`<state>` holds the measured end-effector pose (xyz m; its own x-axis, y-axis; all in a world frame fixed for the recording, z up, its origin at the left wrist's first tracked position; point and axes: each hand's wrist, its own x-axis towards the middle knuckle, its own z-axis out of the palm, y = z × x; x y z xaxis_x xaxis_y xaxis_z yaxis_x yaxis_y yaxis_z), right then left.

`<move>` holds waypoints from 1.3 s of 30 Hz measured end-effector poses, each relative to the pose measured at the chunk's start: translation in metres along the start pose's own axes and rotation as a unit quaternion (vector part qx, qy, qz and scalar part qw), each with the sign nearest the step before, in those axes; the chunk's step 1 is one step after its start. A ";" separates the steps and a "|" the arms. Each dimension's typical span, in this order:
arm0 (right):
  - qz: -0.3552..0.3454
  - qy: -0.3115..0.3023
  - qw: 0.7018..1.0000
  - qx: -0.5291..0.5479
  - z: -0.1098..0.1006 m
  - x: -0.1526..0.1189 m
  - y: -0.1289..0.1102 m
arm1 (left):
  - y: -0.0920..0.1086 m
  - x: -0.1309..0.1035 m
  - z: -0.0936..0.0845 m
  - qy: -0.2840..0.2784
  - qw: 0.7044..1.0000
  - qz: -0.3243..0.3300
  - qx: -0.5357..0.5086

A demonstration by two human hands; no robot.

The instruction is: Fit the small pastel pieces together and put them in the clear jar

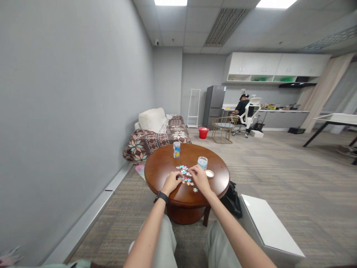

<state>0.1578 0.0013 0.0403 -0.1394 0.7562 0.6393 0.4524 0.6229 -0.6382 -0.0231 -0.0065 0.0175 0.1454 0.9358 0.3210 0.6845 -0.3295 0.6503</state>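
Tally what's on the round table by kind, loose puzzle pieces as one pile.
Printed can: 1
Clear jar: 1
White lid: 1
Puzzle-piece pile: 1, too small to count singly
Hands on the pile: 2, left hand and right hand
Total: 6 on the round table

The room is bright and evenly lit by white ceiling panels (pixel 170 2), which blow out to pure glare at the top edge. Shadows are soft and faint; the darkest sits under the round table (pixel 167 163), whose polished top carries a mild sheen. The wide lens bends the walls and floor outward near the edges. Far things look soft and small details blur.
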 end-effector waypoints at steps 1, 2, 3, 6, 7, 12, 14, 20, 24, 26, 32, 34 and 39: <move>-0.006 0.013 1.000 -0.010 -0.009 0.009 -0.003 | -0.001 0.000 0.000 -0.001 1.000 -0.003 0.000; -0.007 0.035 0.999 -0.027 -0.019 0.019 -0.005 | -0.002 0.001 0.001 -0.003 1.000 -0.005 -0.001; -0.002 0.042 0.998 -0.048 -0.029 0.031 -0.005 | -0.002 0.001 0.001 -0.004 1.000 -0.007 -0.003; 0.045 -0.005 0.992 -0.120 -0.055 0.063 0.002 | -0.002 0.001 0.000 -0.003 1.000 -0.004 -0.012; 0.059 -0.025 0.987 -0.147 -0.061 0.072 0.006 | -0.001 0.001 0.000 -0.002 1.000 -0.002 -0.015; 0.089 -0.119 0.953 -0.263 -0.073 0.092 0.020 | -0.001 0.000 0.000 0.000 1.000 0.000 -0.018; 0.103 -0.156 0.941 -0.281 -0.073 0.096 0.020 | -0.004 0.001 0.002 0.003 1.000 0.009 -0.020; 0.130 -0.210 0.927 -0.281 -0.078 0.107 0.013 | -0.008 0.003 0.005 0.010 0.999 0.025 -0.031; 0.142 -0.197 0.940 -0.240 -0.083 0.108 0.011 | -0.006 0.002 0.003 0.006 0.999 0.020 -0.031; 0.148 -0.184 0.947 -0.218 -0.084 0.106 0.011 | -0.005 0.001 0.003 0.006 0.999 0.015 -0.029; 0.102 -0.121 0.966 -0.205 -0.082 0.096 0.006 | -0.003 0.001 0.002 0.006 1.000 0.001 -0.025; 0.062 -0.069 0.978 -0.187 -0.077 0.090 -0.004 | -0.002 0.002 0.002 0.016 1.000 -0.013 -0.010; -0.006 -0.153 0.981 -0.123 -0.054 0.045 -0.026 | 0.000 0.002 0.002 0.018 0.996 -0.059 0.061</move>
<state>0.1874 0.0084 0.1091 -0.3865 0.7971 0.4640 0.6431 0.5935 -0.4839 -0.0218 -0.0038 0.0168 0.0346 0.9616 0.2723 0.7772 -0.1972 0.5976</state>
